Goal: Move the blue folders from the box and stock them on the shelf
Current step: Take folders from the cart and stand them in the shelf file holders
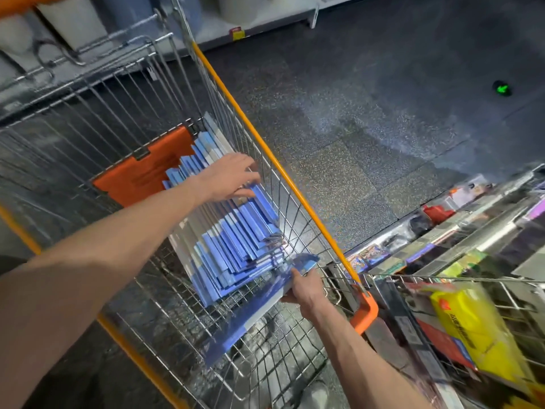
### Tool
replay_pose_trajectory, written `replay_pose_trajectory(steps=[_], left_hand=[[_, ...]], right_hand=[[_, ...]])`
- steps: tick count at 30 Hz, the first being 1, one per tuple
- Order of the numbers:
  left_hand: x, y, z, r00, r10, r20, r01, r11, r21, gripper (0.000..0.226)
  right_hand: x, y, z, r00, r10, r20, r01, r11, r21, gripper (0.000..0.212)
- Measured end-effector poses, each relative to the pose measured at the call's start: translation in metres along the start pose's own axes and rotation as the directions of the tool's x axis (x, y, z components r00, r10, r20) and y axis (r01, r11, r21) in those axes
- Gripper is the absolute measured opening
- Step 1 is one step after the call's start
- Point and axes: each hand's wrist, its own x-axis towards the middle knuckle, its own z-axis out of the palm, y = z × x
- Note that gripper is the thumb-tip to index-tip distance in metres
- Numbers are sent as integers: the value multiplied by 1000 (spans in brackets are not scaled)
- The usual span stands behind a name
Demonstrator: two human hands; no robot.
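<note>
Wire cart (264,146) takes up the whole left side, shelf (477,231) packed with goods sits at 4 o'clock. Row of blue folders (236,240) stands in the cart, dead centre. Right hand (303,290) at 6 o'clock grips one folder (250,308) by its corner, fingers wrapped round it. Left hand (230,175) at 10 o'clock has fingers spread, resting on the row's tops
</note>
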Motion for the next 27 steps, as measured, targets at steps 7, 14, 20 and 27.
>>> replay_pose_trajectory(steps=[7, 14, 20, 27], left_hand=[[0, 5, -20, 995, 29, 96, -25, 999, -42, 27], [-9, 21, -51, 996, 81, 43, -82, 996, 37, 25], [-38, 38, -88, 995, 67, 70, -72, 995, 72, 24], [-74, 90, -154, 987, 30, 159, -71, 963, 260, 26]], right_hand=[[-16, 2, -14, 997, -72, 37, 73, 996, -50, 11], [-29, -9, -23, 989, -126, 80, 133, 986, -100, 8], [-53, -15, -21, 983, -139, 118, 149, 986, -79, 7], [-108, -28, -38, 944, -268, 191, 270, 963, 16, 11]])
